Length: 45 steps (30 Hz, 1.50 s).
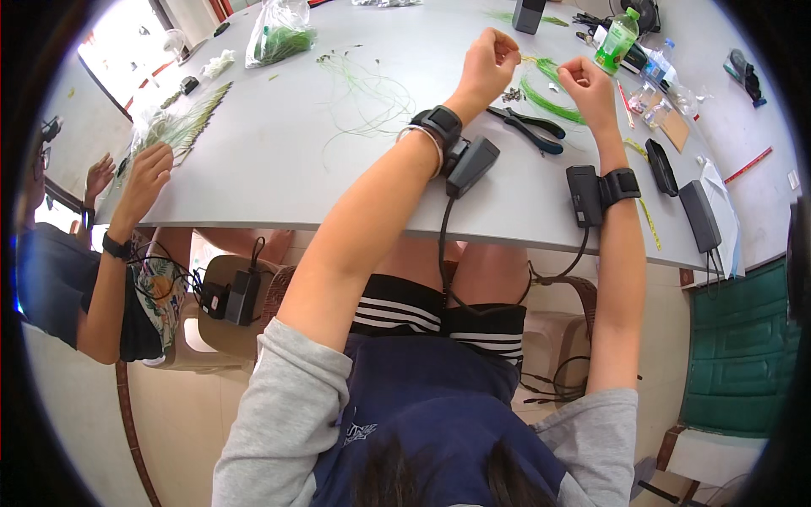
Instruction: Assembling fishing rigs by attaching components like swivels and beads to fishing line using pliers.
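Observation:
Over the far right part of the grey table (279, 182), my left hand (488, 69) is raised with thumb and fingertips pinched together. My right hand (589, 91), to its right, is also closed in a pinch. Whatever either pinch holds is too fine to make out. Between and below them lies a curved bundle of thin green strands (545, 105), its tip near the left fingertips. Small dark pieces (512, 95) sit beside it. Closer to me rest dark-handled pliers (530, 129). Left of my left forearm, loose pale-green strands (363, 93) spread out with dark bits at their ends.
A green-capped bottle (617, 42), a tape measure (649, 221) and a black case (661, 167) lie to the right. At the far left stands a plastic bag with green strands (281, 38). A co-worker's hand (150, 173) is near a row of strands (198, 122). Cables hang from my wrist devices.

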Each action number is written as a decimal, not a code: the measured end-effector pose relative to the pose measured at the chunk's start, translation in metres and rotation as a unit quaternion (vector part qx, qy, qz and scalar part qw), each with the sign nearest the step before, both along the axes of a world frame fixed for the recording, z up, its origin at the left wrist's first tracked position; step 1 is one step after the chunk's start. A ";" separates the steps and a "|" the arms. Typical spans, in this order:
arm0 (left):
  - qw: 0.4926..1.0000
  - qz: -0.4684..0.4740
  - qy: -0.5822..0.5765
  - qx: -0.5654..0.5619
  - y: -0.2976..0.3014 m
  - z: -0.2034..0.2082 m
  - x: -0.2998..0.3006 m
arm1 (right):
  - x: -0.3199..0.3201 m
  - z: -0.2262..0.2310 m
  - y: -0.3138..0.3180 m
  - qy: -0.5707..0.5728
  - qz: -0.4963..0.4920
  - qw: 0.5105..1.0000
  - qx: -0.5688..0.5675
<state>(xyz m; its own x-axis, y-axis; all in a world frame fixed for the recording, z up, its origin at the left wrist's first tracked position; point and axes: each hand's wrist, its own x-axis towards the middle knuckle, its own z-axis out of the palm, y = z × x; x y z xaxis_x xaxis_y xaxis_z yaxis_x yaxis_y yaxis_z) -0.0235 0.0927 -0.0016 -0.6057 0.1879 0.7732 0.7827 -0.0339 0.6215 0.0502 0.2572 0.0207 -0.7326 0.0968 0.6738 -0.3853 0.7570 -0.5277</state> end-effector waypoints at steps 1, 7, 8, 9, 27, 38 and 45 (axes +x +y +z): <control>1.000 -0.001 0.000 0.000 -0.002 -0.001 -0.002 | 0.000 0.000 0.004 -0.006 -0.010 1.000 -0.029; 0.999 -0.021 -0.035 0.012 -0.003 -0.005 -0.007 | -0.002 0.001 0.000 0.101 -0.012 0.991 0.088; 0.999 -0.027 -0.032 0.012 -0.003 -0.006 -0.007 | -0.003 0.001 -0.002 0.101 -0.010 0.991 0.087; 0.999 -0.034 -0.030 0.013 -0.001 -0.006 -0.005 | -0.004 0.002 -0.002 0.131 -0.006 0.984 0.120; 0.998 -0.057 -0.024 -0.027 0.003 -0.005 0.003 | -0.009 -0.009 0.025 0.088 -0.147 0.982 0.079; 0.996 -0.074 -0.035 -0.025 0.005 -0.002 0.010 | -0.002 -0.005 -0.022 0.161 -0.044 0.961 0.220; 0.993 -0.113 -0.041 -0.005 0.008 -0.002 0.012 | -0.004 -0.005 -0.016 0.133 -0.042 0.974 0.177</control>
